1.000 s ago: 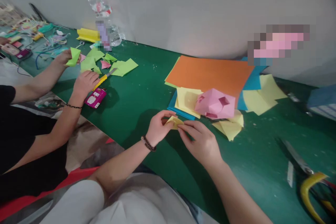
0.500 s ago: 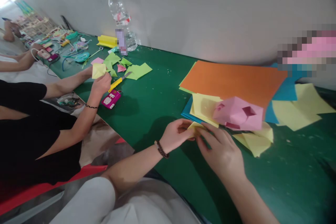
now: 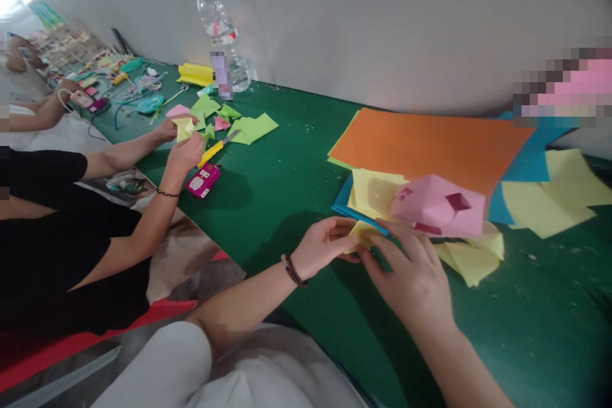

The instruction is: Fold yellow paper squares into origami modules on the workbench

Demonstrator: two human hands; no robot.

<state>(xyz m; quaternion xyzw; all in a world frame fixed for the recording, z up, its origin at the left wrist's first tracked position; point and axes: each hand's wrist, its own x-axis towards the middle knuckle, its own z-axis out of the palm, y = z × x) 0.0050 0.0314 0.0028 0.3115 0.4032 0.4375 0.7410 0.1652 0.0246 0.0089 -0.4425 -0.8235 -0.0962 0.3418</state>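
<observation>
A small folded piece of yellow paper (image 3: 362, 233) is held between my two hands, above the green table. My left hand (image 3: 326, 246) pinches its left side between thumb and fingers; a dark beaded bracelet circles that wrist. On the right side, the fingers of my right hand (image 3: 415, 274) close on the paper, and its lower part is partly covered by them. Just beyond my fingers lie yellow paper squares (image 3: 375, 193) on blue paper (image 3: 345, 196). Beside these sits a pink folded paper shape (image 3: 442, 204) with dark openings.
Orange sheets (image 3: 425, 143) lie behind, with loose yellow paper (image 3: 549, 197) at right. On my left, a co-worker's hands (image 3: 186, 148) hold yellow paper near a yellow craft knife (image 3: 213, 152), its blade out, a purple device (image 3: 204, 180) and green scraps (image 3: 251, 129). A plastic bottle (image 3: 220, 25) stands by the wall.
The yellow paper between my fingers is tilted slightly differently and shows more of its face. My right hand has shifted a little to the right. The co-worker's yellow paper has changed shape between their hands.
</observation>
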